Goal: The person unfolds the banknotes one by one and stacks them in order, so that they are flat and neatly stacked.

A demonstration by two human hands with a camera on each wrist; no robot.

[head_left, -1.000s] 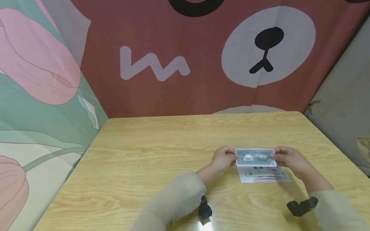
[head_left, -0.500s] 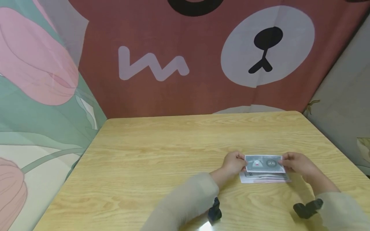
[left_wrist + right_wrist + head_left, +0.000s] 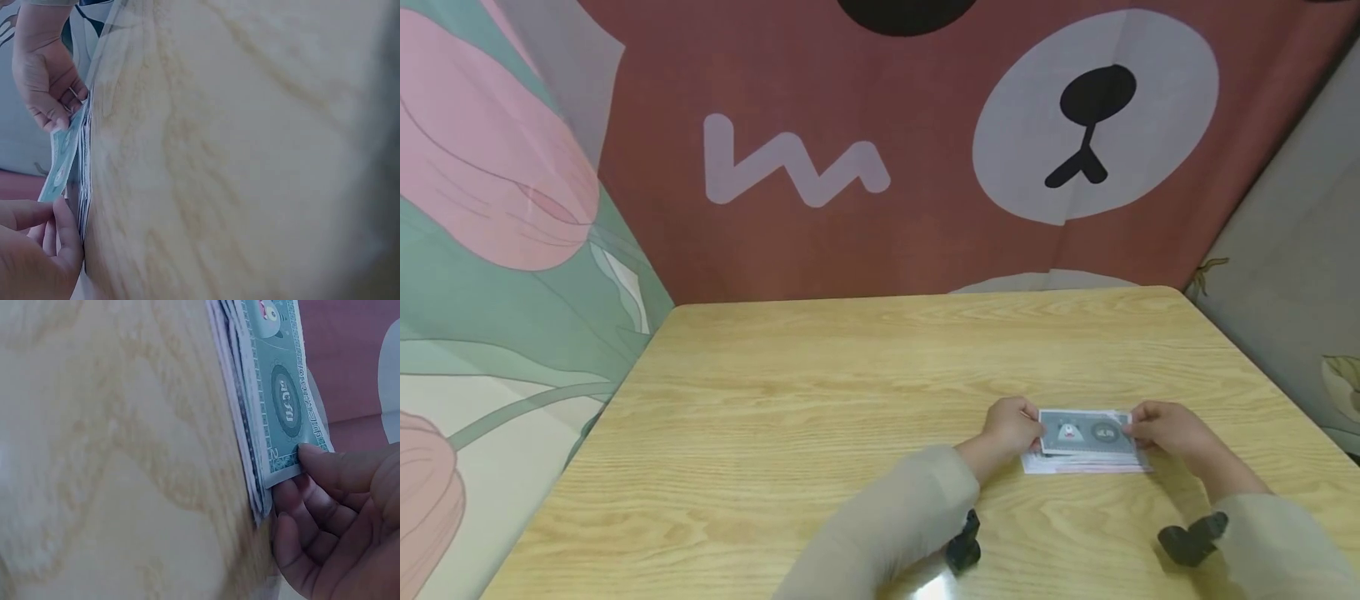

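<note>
A green play banknote (image 3: 1087,431) with a white border, a cartoon face and a dark oval is held flat between both hands. My left hand (image 3: 1012,425) pinches its left end, thumb on top; my right hand (image 3: 1168,429) pinches the right end the same way. Close beneath lies a stack of paper notes (image 3: 1086,464), mostly covered by the held one. In the right wrist view the stack's layered edges (image 3: 240,419) show beside the green note (image 3: 284,394), and the right thumb (image 3: 319,459) presses its corner. The left wrist view has both hands at the note's two ends.
The wooden table (image 3: 775,400) stretches left and behind the hands. A curtain with a bear print (image 3: 925,208) hangs at its far edge, and flowered fabric (image 3: 497,250) borders the left. Black wrist devices (image 3: 1191,537) sit below both cuffs.
Both hands carried the green banknote slightly right and down toward the stack. It now covers more of the stack, with less of the lower notes showing.
</note>
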